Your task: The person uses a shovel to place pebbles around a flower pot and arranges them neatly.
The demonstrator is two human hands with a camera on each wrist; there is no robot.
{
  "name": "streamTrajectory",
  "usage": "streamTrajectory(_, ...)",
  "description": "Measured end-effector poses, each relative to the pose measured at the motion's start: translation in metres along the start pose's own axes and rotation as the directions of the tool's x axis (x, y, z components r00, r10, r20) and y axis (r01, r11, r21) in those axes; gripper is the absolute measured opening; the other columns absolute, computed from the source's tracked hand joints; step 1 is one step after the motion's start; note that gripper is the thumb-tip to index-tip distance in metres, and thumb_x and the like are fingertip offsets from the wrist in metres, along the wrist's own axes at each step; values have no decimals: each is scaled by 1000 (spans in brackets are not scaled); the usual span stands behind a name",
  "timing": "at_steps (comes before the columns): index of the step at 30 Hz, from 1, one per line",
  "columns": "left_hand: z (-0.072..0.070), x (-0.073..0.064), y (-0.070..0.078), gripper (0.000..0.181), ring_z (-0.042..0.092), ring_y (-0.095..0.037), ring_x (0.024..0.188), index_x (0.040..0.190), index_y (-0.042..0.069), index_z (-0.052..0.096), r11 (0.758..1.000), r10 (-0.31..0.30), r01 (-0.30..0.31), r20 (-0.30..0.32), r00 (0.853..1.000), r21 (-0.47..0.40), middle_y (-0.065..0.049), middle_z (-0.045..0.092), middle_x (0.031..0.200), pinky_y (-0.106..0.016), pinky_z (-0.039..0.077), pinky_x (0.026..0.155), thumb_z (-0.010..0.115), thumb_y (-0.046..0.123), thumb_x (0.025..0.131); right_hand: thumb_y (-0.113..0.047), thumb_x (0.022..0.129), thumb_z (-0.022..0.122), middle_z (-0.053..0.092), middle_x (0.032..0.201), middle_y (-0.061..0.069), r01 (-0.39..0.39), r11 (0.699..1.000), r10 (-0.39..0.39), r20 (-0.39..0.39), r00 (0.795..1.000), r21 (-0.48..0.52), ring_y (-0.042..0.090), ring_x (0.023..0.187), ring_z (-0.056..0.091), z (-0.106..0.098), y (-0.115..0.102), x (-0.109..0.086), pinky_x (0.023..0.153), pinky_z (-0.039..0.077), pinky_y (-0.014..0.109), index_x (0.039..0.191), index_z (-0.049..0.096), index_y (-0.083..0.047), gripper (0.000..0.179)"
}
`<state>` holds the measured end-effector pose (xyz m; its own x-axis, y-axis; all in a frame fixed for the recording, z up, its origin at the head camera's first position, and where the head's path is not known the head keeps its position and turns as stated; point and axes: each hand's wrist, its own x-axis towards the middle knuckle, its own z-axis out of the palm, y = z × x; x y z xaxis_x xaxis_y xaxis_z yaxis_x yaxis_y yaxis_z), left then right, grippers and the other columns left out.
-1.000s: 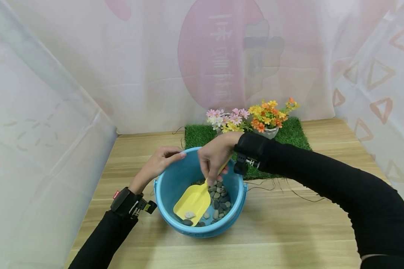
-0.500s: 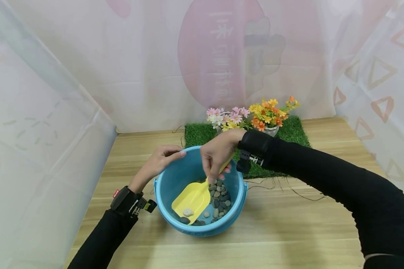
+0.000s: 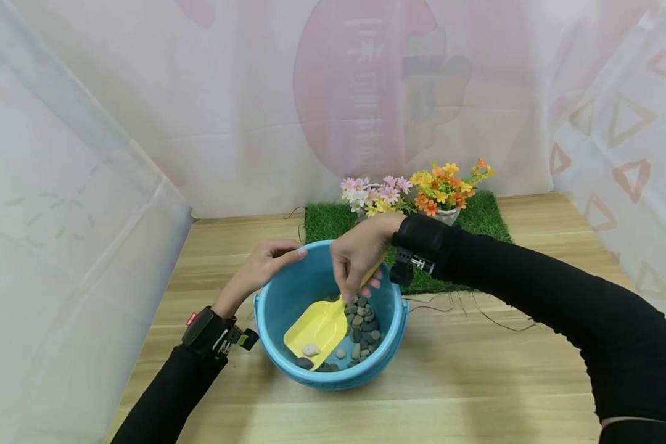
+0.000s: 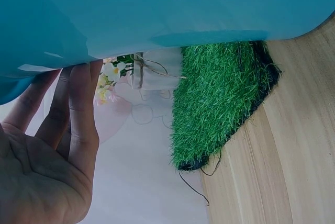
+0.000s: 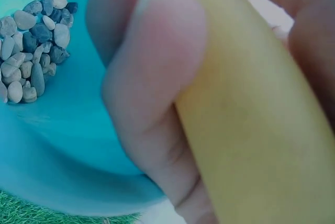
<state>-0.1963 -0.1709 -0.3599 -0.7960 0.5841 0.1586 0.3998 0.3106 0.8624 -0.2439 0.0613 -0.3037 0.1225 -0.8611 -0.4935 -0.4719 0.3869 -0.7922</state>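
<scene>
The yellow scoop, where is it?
In the head view, the yellow scoop is inside the blue bucket, left of most pebbles, its handle gripped by the right hand.

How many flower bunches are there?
2: the pinkish bunch and, to its right, the orange-yellow bunch, both on the grass mat beyond the blue bucket. The right hand may hide others.

Your bucket (image 3: 335,380) is smooth, glossy plastic; the scoop (image 3: 317,328) in it is smooth plastic, duller. At the bucket's four o'clock you have matt, smooth stone pebbles (image 3: 357,336). Turf (image 3: 481,216) past its one o'clock is rough and bristly. Your table (image 3: 477,364) shows satin wood grain, your sleeves (image 3: 533,274) matt cloth. The backdrop (image 3: 244,154) at twelve seems cloth, its weave too faint to confirm.
</scene>
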Motion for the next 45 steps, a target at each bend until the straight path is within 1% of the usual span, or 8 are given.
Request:
streamTrajectory(6,1,2,0,18,64,-20,77,100,0,65,1000,15,-15,-6,1000,0,-11,65,89,-38,55,67,49,7,95,-30,90,61,64,72,13,12,999,-12,-17,1000,30,33,59,57,1,2,-5,52,50,39,85,73,-15,19)
streamTrajectory(15,2,1,-1,18,64,-19,76,99,3,66,1000,0,0,-16,1000,12,-5,65,88,-37,55,67,50,9,95,-28,92,59,62,71,16,93,995,-90,-69,994,44,29,55,56,5,8,-18,51,50,38,83,73,-14,21)
streamTrajectory(20,0,-2,-3,19,64,-18,77,103,1,65,1000,1,0,-23,1000,22,-7,66,91,-37,55,66,50,6,95,-26,92,59,62,69,13,84,995,-78,-105,991,54,33,54,55,6,10,-27,48,48,38,82,73,-14,21)
streamTrajectory(24,-1,-2,-19,19,64,-20,76,104,2,66,1000,-7,7,-32,999,18,-9,66,91,-38,55,65,51,8,95,-26,91,60,62,69,13,69,995,-59,-133,989,74,35,54,53,8,12,-36,48,47,37,83,73,-14,20)
streamTrajectory(29,-3,-2,-38,19,64,-19,78,104,11,67,1000,-25,26,-45,999,18,-3,66,92,-36,55,67,52,18,96,-25,92,59,62,71,13,76,995,-63,-172,983,72,35,53,53,10,14,-49,49,47,34,88,73,-13,19)
streamTrajectory(34,-2,-3,-42,20,64,-20,79,104,16,68,1000,-11,11,-51,999,12,-1,66,91,-37,55,67,53,26,95,-23,93,57,63,71,12,104,992,-88,-211,974,67,38,54,51,11,19,-63,48,47,38,92,71,-7,21)
streamTrajectory(41,-2,-3,-42,20,64,-20,77,103,17,68,1000,-18,20,-54,998,20,0,66,90,-38,55,66,54,29,95,-24,93,56,63,70,8,76,995,-55,-280,958,66,31,49,51,17,27,-85,47,47,33,90,72,-15,19)
streamTrajectory(45,-3,-3,-41,20,64,-21,78,104,16,68,1000,-21,22,-44,999,1,-2,66,92,-38,55,66,53,27,95,-23,94,56,62,70,10,61,995,-32,-324,945,80,29,49,50,19,33,-101,47,47,34,89,71,-14,19)
